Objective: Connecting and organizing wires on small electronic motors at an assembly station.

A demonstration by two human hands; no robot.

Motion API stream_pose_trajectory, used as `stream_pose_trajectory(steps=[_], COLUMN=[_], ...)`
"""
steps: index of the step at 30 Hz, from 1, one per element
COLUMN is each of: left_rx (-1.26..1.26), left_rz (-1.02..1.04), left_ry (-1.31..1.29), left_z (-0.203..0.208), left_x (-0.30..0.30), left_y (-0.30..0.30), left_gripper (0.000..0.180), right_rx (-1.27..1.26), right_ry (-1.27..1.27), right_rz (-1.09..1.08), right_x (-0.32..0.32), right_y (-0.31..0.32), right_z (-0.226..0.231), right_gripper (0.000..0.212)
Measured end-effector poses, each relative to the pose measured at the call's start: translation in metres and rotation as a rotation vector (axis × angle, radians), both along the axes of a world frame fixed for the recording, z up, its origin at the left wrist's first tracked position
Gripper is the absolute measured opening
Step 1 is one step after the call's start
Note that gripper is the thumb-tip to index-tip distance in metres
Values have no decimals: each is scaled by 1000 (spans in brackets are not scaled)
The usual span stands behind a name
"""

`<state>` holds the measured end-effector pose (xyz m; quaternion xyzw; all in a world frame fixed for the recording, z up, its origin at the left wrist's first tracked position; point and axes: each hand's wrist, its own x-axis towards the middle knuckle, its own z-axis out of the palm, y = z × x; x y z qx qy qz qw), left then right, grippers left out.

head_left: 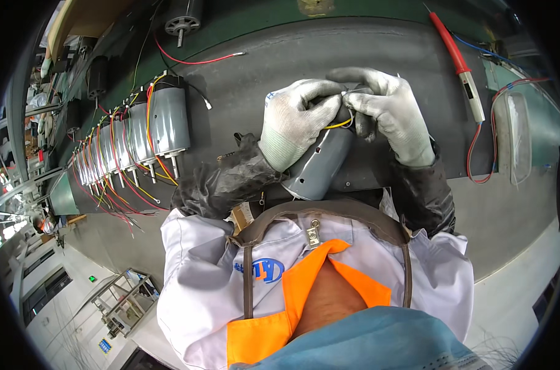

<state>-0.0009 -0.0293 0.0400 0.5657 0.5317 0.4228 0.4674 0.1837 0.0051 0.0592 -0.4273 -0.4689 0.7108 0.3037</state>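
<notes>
A grey cylindrical motor (320,163) lies tilted on the dark bench mat in front of me, its near end close to my body. My left hand (299,117), in a white glove, is closed in a pinch above its far end. Facing it, my white-gloved right hand (388,111) also pinches, with the fingertips of both hands nearly meeting. A yellow wire (338,125) with a thin pale lead curves up from the motor's far end toward the fingers. A small white piece shows between the fingertips; its exact form is too small to tell.
On the left stands a row of several grey motors (170,117) with red and yellow leads. Another motor (182,23) is at the far edge, near a loose red wire (199,61). At right lie a red-and-white pen-shaped tool (459,65) with a cord and a clear plastic tray (515,139).
</notes>
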Motion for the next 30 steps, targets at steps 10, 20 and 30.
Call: stream_pose_trajectory(steps=[10, 20, 30], left_rx=[171, 509, 585], left_rz=[106, 42, -333], left_ry=[174, 473, 903], left_z=[2, -10, -2], left_x=[6, 5, -6], left_y=[-19, -13, 6], left_gripper=[26, 16, 13], right_rx=[495, 229, 51], right_ry=[-341, -611, 349], right_rz=[-186, -276, -58], right_x=[23, 10, 17], right_y=[-2, 41, 18], right_z=[-26, -37, -8], right_gripper=[13, 16, 23])
